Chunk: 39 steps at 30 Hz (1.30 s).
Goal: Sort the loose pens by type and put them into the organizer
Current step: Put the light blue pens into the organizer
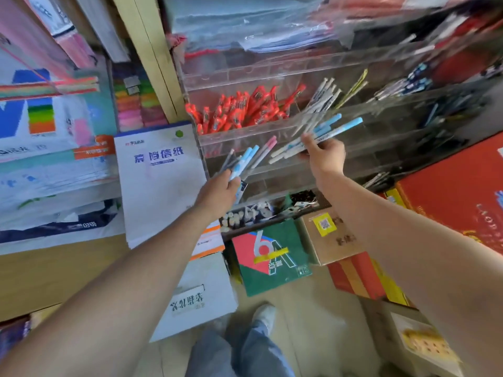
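A clear acrylic tiered organizer (272, 77) stands on the shelf ahead. Its upper left compartment is packed with red pens (239, 110); white and dark pens (324, 96) stand in the compartment beside it. My left hand (220, 190) grips a bunch of blue, pink and grey pens (247, 159) in front of the organizer's lower left tier. My right hand (324, 153) holds a fan of light-blue-capped pens (326, 129) at the front wall of the middle tier. Further right, dark blue pens (413, 80) fill other compartments.
A white paper pad (160, 186) with blue print leans left of the organizer. Colored paper packs (136, 99) stand behind it. Below are a tray of small clips (261, 210), a green box (272, 257), a cardboard box (332, 235) and a red box (457, 191).
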Each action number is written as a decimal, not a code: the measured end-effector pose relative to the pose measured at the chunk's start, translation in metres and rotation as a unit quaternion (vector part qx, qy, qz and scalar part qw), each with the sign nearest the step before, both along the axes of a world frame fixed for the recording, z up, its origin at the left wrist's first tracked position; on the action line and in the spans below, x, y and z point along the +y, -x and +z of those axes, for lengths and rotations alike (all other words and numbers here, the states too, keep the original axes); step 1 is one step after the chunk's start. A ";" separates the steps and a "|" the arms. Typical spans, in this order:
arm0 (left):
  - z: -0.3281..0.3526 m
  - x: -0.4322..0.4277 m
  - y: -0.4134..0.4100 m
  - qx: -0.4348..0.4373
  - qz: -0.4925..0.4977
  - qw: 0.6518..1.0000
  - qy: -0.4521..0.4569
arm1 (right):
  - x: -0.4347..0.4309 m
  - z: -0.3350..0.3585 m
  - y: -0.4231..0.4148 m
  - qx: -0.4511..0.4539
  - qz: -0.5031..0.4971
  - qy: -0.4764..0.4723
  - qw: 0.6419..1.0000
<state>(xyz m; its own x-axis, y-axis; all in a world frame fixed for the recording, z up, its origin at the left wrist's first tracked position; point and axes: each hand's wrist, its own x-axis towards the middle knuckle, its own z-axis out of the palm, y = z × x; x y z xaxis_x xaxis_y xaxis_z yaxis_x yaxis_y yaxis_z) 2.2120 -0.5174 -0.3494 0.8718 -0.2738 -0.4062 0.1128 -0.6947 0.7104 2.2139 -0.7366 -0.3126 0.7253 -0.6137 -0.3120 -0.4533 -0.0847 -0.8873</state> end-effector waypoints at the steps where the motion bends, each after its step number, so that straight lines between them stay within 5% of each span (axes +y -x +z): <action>1: -0.001 -0.003 -0.003 0.002 0.000 1.000 -0.001 | -0.003 -0.002 -0.006 -0.006 -0.010 -0.003 1.000; 19: -0.014 -0.033 -0.034 0.025 -0.036 0.999 0.008 | -0.014 -0.062 -0.044 0.139 0.095 0.093 0.981; 32: -0.003 -0.084 -0.029 0.026 -0.019 0.999 -0.030 | -0.061 -0.043 -0.046 0.097 0.130 0.077 0.984; 36: 0.001 -0.113 -0.022 0.037 -0.029 0.999 -0.022 | -0.070 -0.023 -0.027 0.009 0.206 -0.071 0.976; 39: 0.003 -0.132 -0.018 0.044 -0.069 0.996 -0.023 | -0.072 -0.013 -0.017 0.044 0.298 -0.189 0.935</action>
